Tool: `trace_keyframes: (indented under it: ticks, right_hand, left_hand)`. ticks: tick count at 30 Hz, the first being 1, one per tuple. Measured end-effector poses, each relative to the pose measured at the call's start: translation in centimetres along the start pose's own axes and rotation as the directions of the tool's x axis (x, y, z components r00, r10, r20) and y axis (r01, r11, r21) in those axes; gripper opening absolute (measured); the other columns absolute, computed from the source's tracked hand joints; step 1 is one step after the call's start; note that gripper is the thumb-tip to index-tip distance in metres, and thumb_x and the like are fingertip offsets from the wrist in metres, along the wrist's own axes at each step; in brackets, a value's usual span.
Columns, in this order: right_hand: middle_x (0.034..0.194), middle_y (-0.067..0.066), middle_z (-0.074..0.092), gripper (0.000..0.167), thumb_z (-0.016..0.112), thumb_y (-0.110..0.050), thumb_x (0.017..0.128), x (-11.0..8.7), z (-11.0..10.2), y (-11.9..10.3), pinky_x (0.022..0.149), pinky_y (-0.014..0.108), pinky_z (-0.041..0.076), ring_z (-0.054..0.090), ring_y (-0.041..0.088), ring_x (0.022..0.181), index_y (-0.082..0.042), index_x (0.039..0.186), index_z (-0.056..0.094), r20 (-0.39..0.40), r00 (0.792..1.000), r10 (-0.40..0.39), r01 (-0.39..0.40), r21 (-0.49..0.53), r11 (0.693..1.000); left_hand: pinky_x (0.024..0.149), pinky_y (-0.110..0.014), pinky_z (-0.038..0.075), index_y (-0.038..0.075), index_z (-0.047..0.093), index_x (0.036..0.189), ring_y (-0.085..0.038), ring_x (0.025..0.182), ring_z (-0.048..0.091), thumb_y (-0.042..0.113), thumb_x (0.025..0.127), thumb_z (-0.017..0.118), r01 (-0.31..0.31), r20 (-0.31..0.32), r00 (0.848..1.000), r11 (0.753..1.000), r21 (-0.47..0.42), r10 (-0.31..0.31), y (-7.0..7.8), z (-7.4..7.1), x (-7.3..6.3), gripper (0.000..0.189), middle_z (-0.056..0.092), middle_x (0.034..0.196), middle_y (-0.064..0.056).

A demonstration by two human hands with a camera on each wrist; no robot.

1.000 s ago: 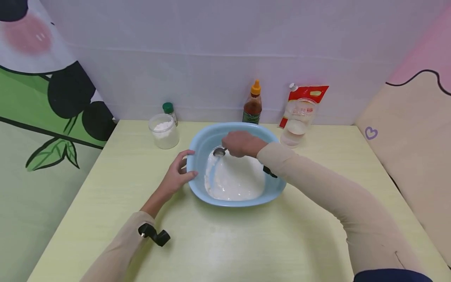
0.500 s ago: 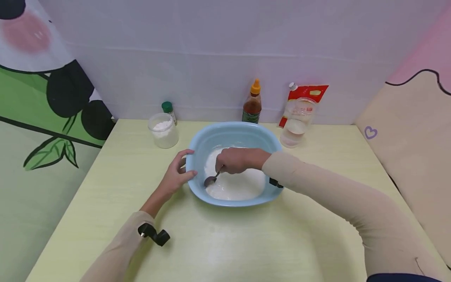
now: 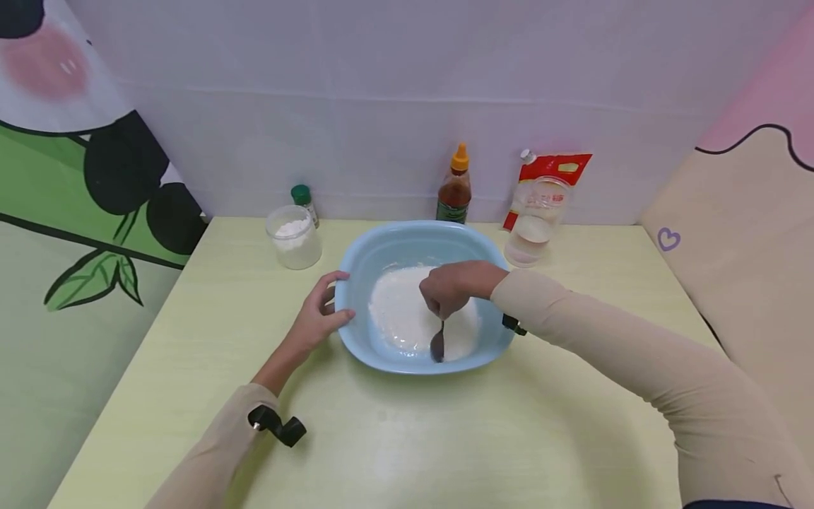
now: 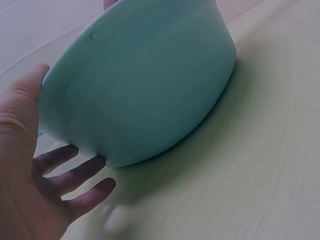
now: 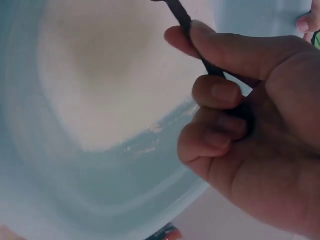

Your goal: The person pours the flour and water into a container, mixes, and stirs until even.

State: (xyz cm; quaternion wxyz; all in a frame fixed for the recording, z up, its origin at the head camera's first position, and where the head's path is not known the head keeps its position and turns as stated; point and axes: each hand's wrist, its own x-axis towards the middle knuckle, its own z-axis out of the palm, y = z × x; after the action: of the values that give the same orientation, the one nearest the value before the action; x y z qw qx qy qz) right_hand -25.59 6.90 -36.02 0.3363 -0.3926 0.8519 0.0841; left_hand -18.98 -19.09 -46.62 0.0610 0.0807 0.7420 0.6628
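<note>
a booth-like setup: cartoon-patterned backdrops (image 3: 38,170), pale table (image 3: 407,438)

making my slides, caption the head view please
Left hand grips a light-blue basin of white mixture; right hand holds a metal spoon inside.

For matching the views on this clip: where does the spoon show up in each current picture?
Head: just below image centre, under the right hand, its bowl end near the basin's near wall.
Left wrist: not in the picture.
Right wrist: upper part, right of centre; the dark handle runs from the top edge down into the curled fingers.
Shared landmark: the blue basin, seen from outside in the left wrist view.
</note>
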Motion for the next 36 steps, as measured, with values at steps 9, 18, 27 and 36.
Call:
trace_keyframes:
  ticks: [9,18,27,36]
  right_hand:
    - [0.120,0.004,0.072,0.025,0.057,-0.011,0.100,2.5,-0.4,-1.2,0.084,0.027,0.055,0.064,0.017,0.095,-0.012,0.120,0.072,-0.228,0.968,-0.108,0.134,0.104,0.986]
    - [0.083,-0.001,0.059,0.019,0.057,-0.010,0.099,2.4,-1.2,-0.7,0.067,0.023,0.041,0.046,0.012,0.072,-0.007,0.103,0.075,-0.175,0.981,-0.082,0.089,0.031,0.996]
    - [0.102,-0.001,0.069,0.021,0.057,-0.012,0.099,2.3,-1.0,-1.9,0.073,0.022,0.046,0.053,0.012,0.083,-0.012,0.112,0.074,-0.114,0.988,-0.108,0.116,0.062,0.991]
    - [0.077,-0.001,0.056,0.013,0.057,-0.009,0.097,3.4,-2.0,-2.8,0.061,0.024,0.038,0.044,0.014,0.067,-0.009,0.096,0.070,-0.283,0.957,-0.058,0.049,-0.039,0.998]
  left_hand:
    - [0.076,-0.030,0.061,0.005,0.033,0.145,-0.047,0.115,0.058,-0.004,0.085,0.058,-0.004,-0.001,1.000,1.000,-0.005,0.004,0.1,0.0,0.0,0.066,0.046,0.138,-0.038]
    - [0.077,-0.031,0.061,0.005,0.033,0.146,-0.053,0.119,0.055,-0.003,0.086,0.059,0.001,0.004,1.000,1.000,0.007,-0.001,0.5,0.1,-0.2,0.066,0.044,0.141,-0.037]
    - [0.076,-0.029,0.061,0.006,0.033,0.146,-0.050,0.116,0.057,-0.003,0.085,0.058,0.012,-0.009,1.000,1.000,0.009,-0.012,0.5,-0.1,-0.3,0.066,0.046,0.138,-0.037]
    - [0.077,-0.027,0.059,0.005,0.033,0.145,-0.043,0.116,0.059,-0.003,0.086,0.058,0.012,-0.004,1.000,1.000,0.002,-0.012,0.6,0.2,-0.4,0.065,0.047,0.138,-0.037]
